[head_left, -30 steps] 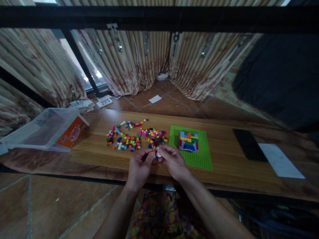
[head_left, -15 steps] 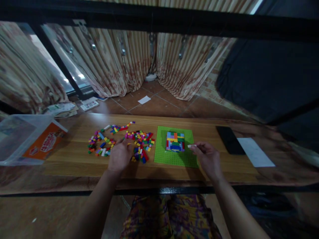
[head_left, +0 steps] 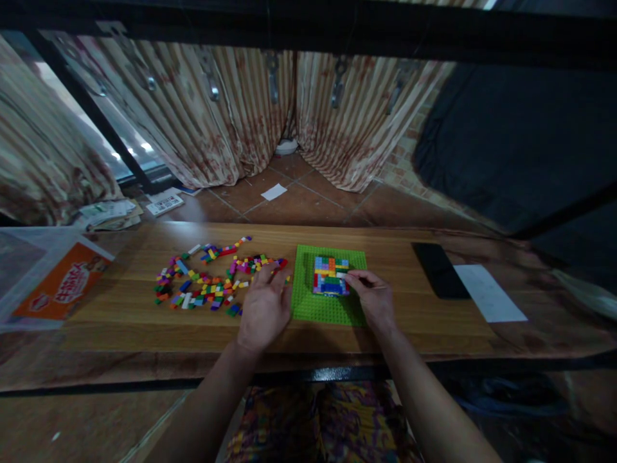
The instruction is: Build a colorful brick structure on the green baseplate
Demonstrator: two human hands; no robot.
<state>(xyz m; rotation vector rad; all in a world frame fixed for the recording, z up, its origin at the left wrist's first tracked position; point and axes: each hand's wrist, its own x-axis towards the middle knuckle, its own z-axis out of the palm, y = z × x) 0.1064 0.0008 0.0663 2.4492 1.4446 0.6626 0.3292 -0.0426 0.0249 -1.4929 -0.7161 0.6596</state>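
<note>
On a green baseplate [head_left: 306, 305] stands a small block-built structure [head_left: 331, 275] of many colours. My right hand [head_left: 375, 296] pinches a white toy brick [head_left: 341, 275] at the structure's right side, against or just over its top; which of the two I cannot make out. Left of the baseplate, my left hand [head_left: 266, 305] hovers by the pile of loose bricks [head_left: 207, 283] with its fingers spread, hiding part of the pile. I see nothing held in it.
A clear plastic box [head_left: 43, 241] with an orange label is at the table's left end. Right of the baseplate lie a black phone-like slab [head_left: 439, 270] and a white sheet of paper [head_left: 490, 292]. The wooden table [head_left: 193, 331] has a dark front bar.
My right hand has brought the white brick leftward onto or over the structure. My left hand has moved right, from the middle of the loose bricks toward the baseplate. The camera view has shifted slightly.
</note>
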